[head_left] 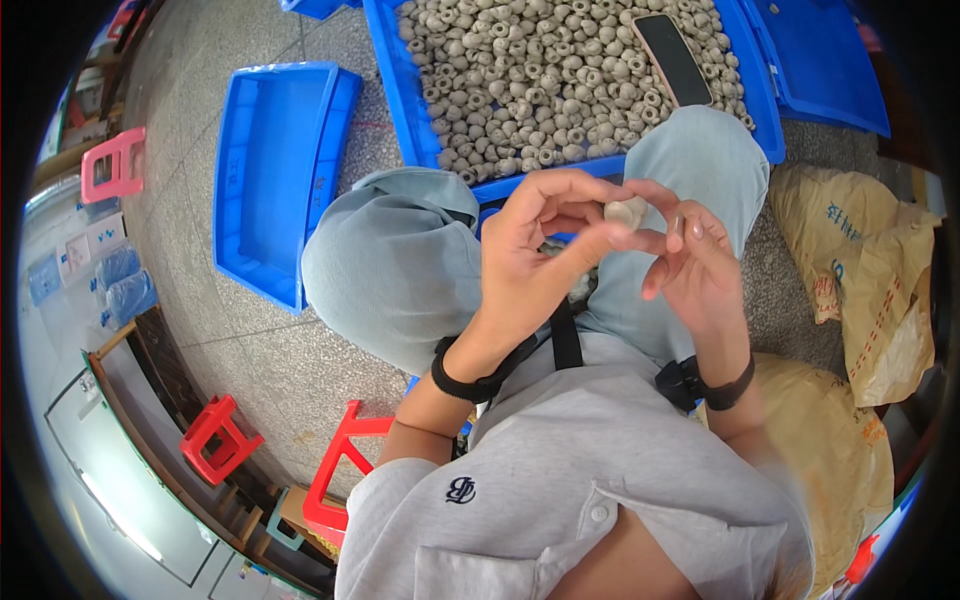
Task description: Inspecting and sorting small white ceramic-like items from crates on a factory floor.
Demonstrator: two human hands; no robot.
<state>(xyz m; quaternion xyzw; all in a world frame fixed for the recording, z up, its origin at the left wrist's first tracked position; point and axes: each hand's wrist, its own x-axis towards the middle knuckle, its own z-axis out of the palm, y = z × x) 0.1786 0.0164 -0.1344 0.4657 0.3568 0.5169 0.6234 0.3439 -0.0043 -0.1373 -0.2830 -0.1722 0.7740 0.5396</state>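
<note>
Above my lap, my left hand (pixel 550 245) pinches a small grey round piece (pixel 626 212) between thumb and fingers. My right hand (pixel 703 262) is close against it on the right, its fingers bent and drawn together, with fingertips reaching the piece. A thin shiny sliver shows among those right fingers, too small to name. Beyond my knees stands a large blue crate (pixel 405 100), filled with many similar grey round pieces (pixel 540 80), several with a hole showing. A phone (pixel 672 60) with a dark screen lies on top of them.
Left of my knee, a blue tray (pixel 270 180) rests on the speckled floor (pixel 250 365). Red stools (pixel 218 440) and a pink stool (pixel 112 165) stand to the left. Brown paper sacks (pixel 850 240) lie at my right. Another blue container (pixel 820 70) adjoins the crate.
</note>
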